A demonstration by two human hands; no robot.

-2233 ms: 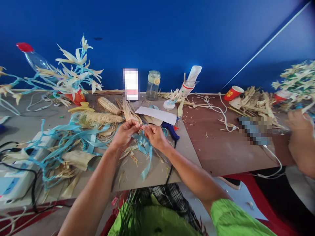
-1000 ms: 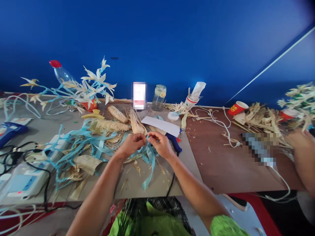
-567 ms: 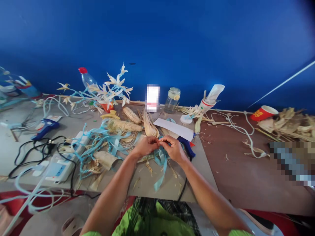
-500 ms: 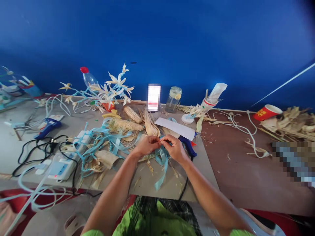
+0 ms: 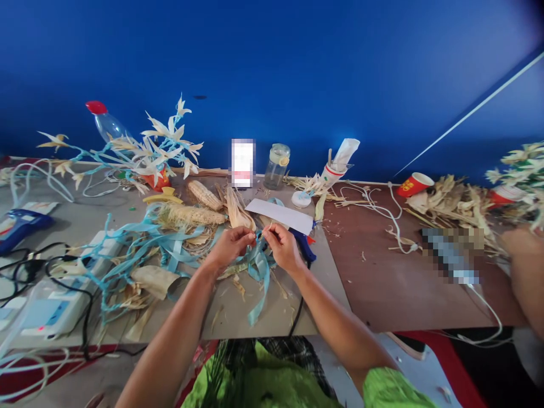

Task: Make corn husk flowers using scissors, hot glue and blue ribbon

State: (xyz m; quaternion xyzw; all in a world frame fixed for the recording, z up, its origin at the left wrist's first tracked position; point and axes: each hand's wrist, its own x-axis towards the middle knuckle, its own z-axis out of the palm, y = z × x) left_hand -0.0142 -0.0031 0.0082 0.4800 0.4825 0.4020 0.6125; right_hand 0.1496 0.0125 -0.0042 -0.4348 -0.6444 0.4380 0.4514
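My left hand [image 5: 233,245] is closed in a pinch over the near part of the table, its fingertips pointing right. A small gap away, my right hand [image 5: 281,245] pinches too; a tiny pale bit shows at its fingertips. What either hand holds is too small to name. Between and below them a light blue ribbon [image 5: 260,277] trails down onto the table. Just beyond the fingers lie a dried corn husk [image 5: 238,211] and a white paper strip [image 5: 280,215]. A blue glue gun [image 5: 304,245] is partly hidden behind my right hand.
Left of my hands lie blue ribbons [image 5: 170,241], corn cobs [image 5: 204,195] and a power strip [image 5: 55,309] with black cables. Husk flowers [image 5: 165,136], a glass jar [image 5: 278,165] and a red cup [image 5: 415,184] stand behind. Another person's arm [image 5: 527,272] reaches in at right.
The view has turned right, so things sit farther left and another person's arm shows at the right edge. My hands, touching or nearly so before, have drawn slightly apart.
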